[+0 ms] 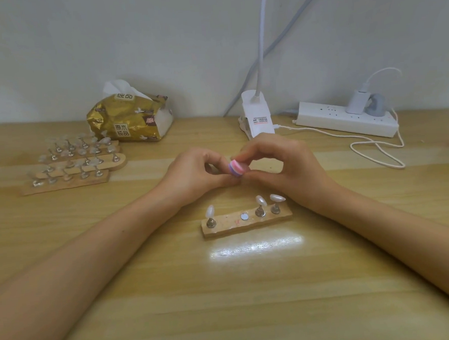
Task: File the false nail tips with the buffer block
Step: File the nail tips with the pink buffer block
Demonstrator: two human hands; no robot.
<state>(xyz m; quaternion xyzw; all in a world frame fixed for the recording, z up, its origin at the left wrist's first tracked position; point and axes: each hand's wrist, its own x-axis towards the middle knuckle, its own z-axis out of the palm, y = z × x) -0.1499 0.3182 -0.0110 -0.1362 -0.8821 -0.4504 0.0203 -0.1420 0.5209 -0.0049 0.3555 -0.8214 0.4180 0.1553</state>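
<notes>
A small pink and purple buffer block (235, 168) is held above the table between my two hands. My right hand (283, 166) pinches the block with fingers and thumb. My left hand (200, 171) has curled fingers right against the block; what it holds is hidden. In front of my hands lies a wooden strip (247, 222) with three pearly false nail tips on metal stands: one at the left (210, 211), two at the right (260, 200), (277, 197). A bare round magnet (244, 216) shows on the strip.
Several wooden strips with clear nail tips on stands (73, 163) lie at the far left. A gold tissue pack (131, 117) stands behind them. A white clip lamp base (257, 115), a power strip (346, 117) and a white cable (374, 150) sit at the back right.
</notes>
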